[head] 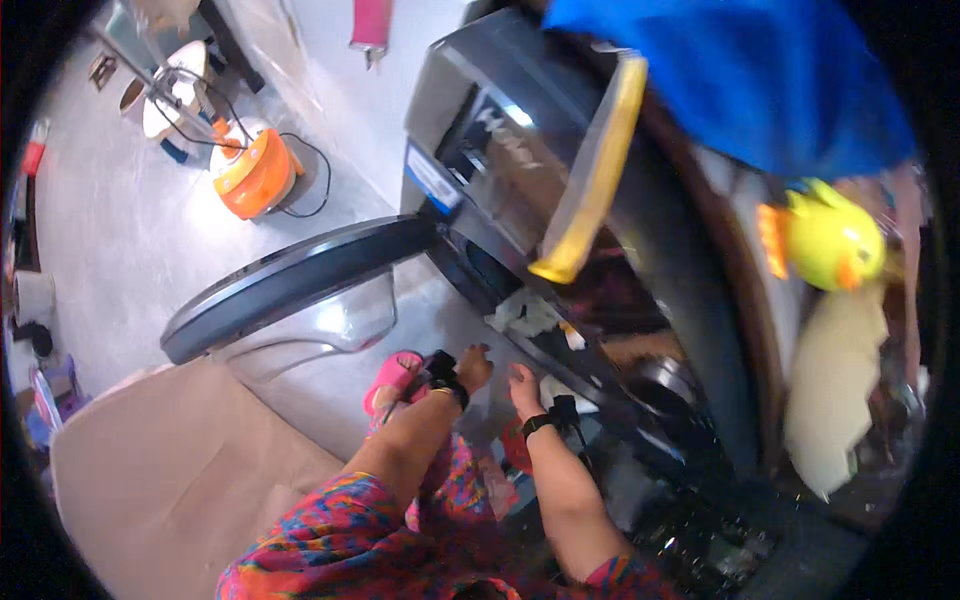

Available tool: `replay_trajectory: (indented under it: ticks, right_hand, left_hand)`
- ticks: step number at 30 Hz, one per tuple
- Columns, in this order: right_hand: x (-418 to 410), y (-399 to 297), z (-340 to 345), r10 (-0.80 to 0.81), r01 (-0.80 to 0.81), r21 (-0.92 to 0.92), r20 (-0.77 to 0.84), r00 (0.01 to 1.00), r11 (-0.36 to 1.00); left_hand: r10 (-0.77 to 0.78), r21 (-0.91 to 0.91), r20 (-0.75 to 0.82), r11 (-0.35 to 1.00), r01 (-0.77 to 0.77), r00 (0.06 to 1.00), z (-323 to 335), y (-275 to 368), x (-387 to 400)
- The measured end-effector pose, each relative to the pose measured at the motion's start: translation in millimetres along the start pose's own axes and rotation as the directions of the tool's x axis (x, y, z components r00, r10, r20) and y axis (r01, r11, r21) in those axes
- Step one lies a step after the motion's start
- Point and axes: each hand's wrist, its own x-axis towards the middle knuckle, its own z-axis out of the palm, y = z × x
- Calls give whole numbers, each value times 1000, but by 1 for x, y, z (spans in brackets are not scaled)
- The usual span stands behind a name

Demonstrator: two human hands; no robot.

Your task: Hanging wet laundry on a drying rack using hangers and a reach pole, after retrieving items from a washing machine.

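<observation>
My left hand (474, 367) is low in front of a dark front-loading washing machine (555, 127), its fingers loosely bent with nothing visible in them. My right hand (524, 386) hovers to its right, nearer the machine's front, fingers loosely curled and no held object visible. Both wrists wear dark bands. The machine's round door (300, 281) with a clear bowl-shaped glass (330, 322) stands swung wide to the left of my hands. Pale cloth (525, 313) shows near the machine's opening, though blur hides its detail.
An orange and white garment steamer (255, 176) with a black cord stands on the floor. A brown sheet-like surface (187, 457) is at lower left. A yellow-edged strip (600, 172) hangs over the machine's front. Blue fabric (735, 75) and a yellow plush toy (832, 240) are at right.
</observation>
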Motion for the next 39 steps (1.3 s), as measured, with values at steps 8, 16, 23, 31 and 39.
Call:
replay_trajectory:
  ticks: [8, 16, 23, 31, 39]
  right_hand:
    - [117, 66, 23, 281, -268, 342, 11, 960, 901]
    - [79, 88, 47, -55, 138, 577, -159, 986, 805]
    - [-37, -25, -25, 282, -409, 894, 351, 893, 184]
    - [-191, -198, -145, -51, -217, 895, 256, 965, 390]
    - [-334, -275, -259, -230, 282, 901, -213, 950, 330]
  left_hand:
    - [64, 196, 67, 978, -76, 996, 62, 5, 110]
    - [-138, -610, 308, 731, 307, 941, 4, 60, 67]
    - [250, -443, 818, 848, 290, 518, -105, 211, -52]
    - [-117, 91, 993, 743, 663, -5, -207, 316, -133]
    - [-324, 351, 869, 936, 3, -373, -157, 401, -184]
